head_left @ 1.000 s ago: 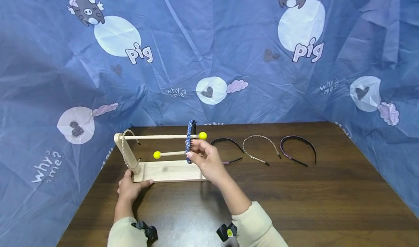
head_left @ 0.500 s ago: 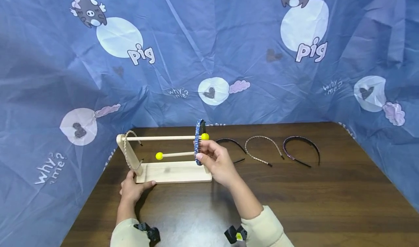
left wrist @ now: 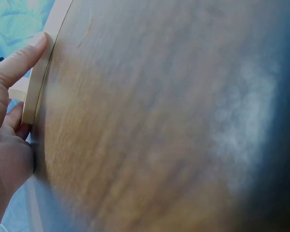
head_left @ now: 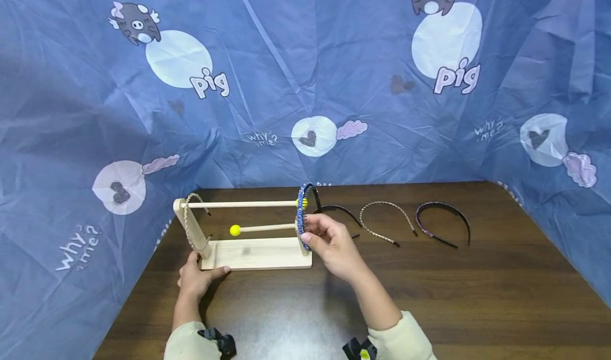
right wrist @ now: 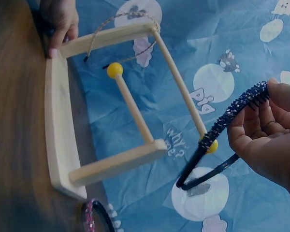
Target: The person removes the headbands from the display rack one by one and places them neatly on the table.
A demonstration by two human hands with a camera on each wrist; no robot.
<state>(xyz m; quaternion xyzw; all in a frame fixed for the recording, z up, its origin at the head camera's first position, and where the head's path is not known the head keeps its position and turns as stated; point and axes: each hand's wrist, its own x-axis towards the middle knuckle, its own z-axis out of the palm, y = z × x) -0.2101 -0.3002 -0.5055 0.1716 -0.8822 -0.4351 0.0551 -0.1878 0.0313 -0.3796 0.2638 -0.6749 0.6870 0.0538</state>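
My right hand [head_left: 336, 248] pinches a blue glittery headband [head_left: 300, 211] between thumb and fingers at the right end of a wooden rack [head_left: 258, 254]. In the right wrist view the headband [right wrist: 232, 112] crosses in front of the yellow ball [right wrist: 212, 146] that ends the upper rod [right wrist: 181, 84]; whether it still encircles the rod I cannot tell. My left hand [head_left: 194, 280] grips the base's left end, thumb along the front edge [left wrist: 37, 41]. A beige braided headband [head_left: 188, 225] hangs at the upper rod's left end. The lower rod [head_left: 267, 227] bears no headband.
On the brown table [head_left: 453, 296], right of the rack, lie a dark headband [head_left: 341, 208] partly behind the right hand, a beige braided headband [head_left: 382, 203], and another dark headband [head_left: 441, 205]. A blue printed cloth [head_left: 267, 84] hangs behind the table.
My right hand has carried the blue headband rightward along the upper rod to its yellow ball. My left hand keeps its grip on the base. The view has shifted slightly.
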